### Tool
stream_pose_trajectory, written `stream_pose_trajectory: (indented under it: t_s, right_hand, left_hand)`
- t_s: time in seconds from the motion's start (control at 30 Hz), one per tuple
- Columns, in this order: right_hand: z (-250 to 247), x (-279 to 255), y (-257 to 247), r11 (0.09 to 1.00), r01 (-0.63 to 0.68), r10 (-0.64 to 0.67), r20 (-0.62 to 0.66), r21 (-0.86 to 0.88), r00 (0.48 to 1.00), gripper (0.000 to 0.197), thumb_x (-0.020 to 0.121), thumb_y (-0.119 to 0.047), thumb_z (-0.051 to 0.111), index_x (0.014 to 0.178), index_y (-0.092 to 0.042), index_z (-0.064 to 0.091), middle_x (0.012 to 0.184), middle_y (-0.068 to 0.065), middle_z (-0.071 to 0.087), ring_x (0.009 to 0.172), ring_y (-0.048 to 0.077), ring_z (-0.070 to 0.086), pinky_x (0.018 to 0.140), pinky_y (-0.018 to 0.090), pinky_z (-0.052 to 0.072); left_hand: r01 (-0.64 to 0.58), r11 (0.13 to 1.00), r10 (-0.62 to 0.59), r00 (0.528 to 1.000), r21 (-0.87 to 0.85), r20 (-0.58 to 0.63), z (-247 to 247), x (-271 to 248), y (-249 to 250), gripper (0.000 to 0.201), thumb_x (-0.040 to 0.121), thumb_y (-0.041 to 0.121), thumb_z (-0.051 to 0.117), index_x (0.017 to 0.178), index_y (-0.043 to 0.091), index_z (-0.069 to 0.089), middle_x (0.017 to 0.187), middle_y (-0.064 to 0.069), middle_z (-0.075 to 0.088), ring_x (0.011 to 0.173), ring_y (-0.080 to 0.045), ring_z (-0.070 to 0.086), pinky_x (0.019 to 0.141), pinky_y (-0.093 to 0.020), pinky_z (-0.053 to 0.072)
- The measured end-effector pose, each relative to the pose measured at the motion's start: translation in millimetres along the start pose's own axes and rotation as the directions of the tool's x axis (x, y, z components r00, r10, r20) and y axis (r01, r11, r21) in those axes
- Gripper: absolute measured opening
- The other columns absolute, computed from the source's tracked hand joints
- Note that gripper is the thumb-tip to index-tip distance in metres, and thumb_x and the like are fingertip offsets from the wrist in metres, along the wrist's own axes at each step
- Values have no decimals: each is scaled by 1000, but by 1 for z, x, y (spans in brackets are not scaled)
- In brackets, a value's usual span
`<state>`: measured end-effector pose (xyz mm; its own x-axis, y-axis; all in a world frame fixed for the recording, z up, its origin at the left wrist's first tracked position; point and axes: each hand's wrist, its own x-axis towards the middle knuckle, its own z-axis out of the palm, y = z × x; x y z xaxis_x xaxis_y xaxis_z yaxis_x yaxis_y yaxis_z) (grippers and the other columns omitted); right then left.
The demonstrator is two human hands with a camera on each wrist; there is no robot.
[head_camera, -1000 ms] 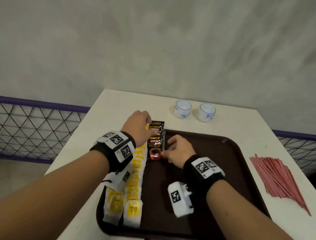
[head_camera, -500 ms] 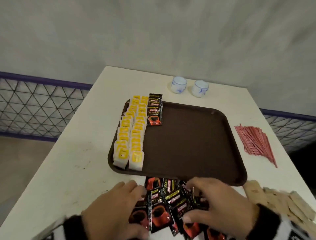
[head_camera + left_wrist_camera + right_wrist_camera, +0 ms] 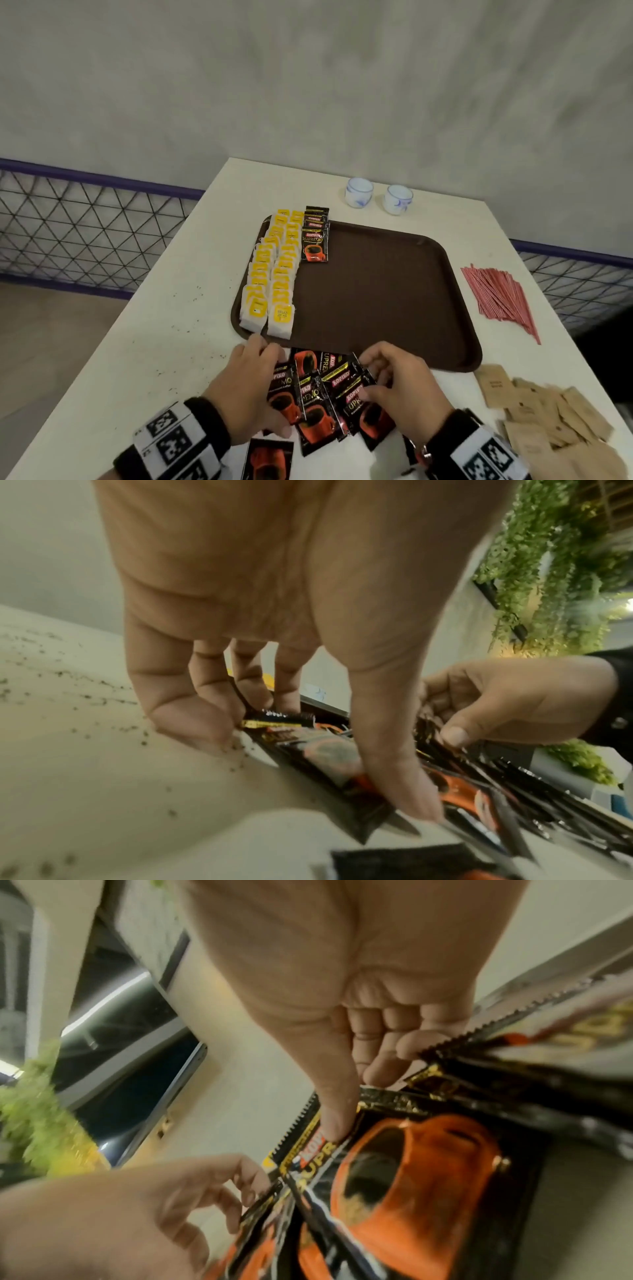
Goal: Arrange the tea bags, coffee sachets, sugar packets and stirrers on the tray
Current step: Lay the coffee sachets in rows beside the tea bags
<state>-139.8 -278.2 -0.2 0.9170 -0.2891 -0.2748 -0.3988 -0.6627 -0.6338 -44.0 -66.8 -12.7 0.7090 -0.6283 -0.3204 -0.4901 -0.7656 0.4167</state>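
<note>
A fanned pile of black coffee sachets (image 3: 320, 394) is gripped from both sides on the worktop (image 3: 164, 342), just in front of the near rim of the brown tray (image 3: 376, 298). The left hand (image 3: 248, 387) is curled round the pile's left edge, thumb on top, fingers at the far end; the right hand (image 3: 399, 387) pinches the top-right sachets betw. thumb and fingertips. On the tray, 2 rows of yellow-tagged tea bags (image 3: 270, 270) are lined along the left side, w/ a short stack of sachets (image 3: 315, 236) beside them at the far-left corner. Red stirrers (image 3: 498, 296) are laid right of the tray; brown sugar packets (image 3: 544, 414) are heaped at the near right. 2 small cups (image 3: 376, 197) are stood beyond the tray.
</note>
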Motion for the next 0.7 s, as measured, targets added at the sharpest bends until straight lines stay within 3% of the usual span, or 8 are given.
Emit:
stream_pose_trajectory:
  t_s: [0.13,0.23,0.33,0.4,0.53,0.6,0.7]
  right_hand:
    - [-11,4,4,996,39,-33,-71,82,997,24,71,-10,81,71,-27,64,66,-9,60,63,3,54,59,10,43]
    - [-24,9,4,986,80,-73,-56,145,996,21,72,-10,81,69,-27,67,68,-12,65,63,2,59,61,12,45]
    - [-44,18,3,970,117,-113,-30,214,993,20,74,-12,80,74,-30,71,74,-7,68,72,5,64,73,20,48]
    - [-58,28,2,948,136,-119,-77,289,990,18,74,-11,80,76,-27,73,76,-2,70,76,10,66,78,26,49]
    - [-78,59,-5,874,139,-66,-170,466,983,16,75,-3,77,79,-17,72,69,6,68,65,12,64,61,20,48]
    - [-82,85,-11,849,139,-39,-201,510,979,18,73,2,77,82,-11,69,61,7,62,56,8,60,52,16,46]
    - [-79,128,-17,848,119,-8,-212,517,977,22,69,4,80,80,-8,65,55,2,63,51,8,58,51,22,44]
  left_hand:
    - [15,998,-14,1000,57,-21,-5,2,-4,76,51,48,84,108,32,37,110,13,36,98,-10,32,80,-20,38]
    - [16,998,-15,1000,58,-18,-10,1,-5,62,56,41,82,97,32,36,100,16,46,94,-11,35,67,-21,32]
    - [-14,997,8,997,-79,-78,-18,3,-14,33,74,23,71,81,32,40,85,15,52,82,-7,47,61,-19,34]
    - [-45,975,33,998,-215,-57,-33,7,-22,28,80,13,65,73,31,45,73,12,56,70,-4,50,60,-16,37]
    - [-154,888,98,984,-433,-150,-88,28,-23,30,79,-3,66,73,25,56,68,5,55,60,-3,46,60,-18,39]
    - [-191,914,114,968,-358,-224,-117,57,-14,19,79,3,69,77,19,59,72,4,59,61,-4,49,62,-18,39]
    - [-211,950,144,951,-231,-275,-138,120,2,22,77,2,70,78,21,58,74,6,59,67,-7,52,65,-19,41]
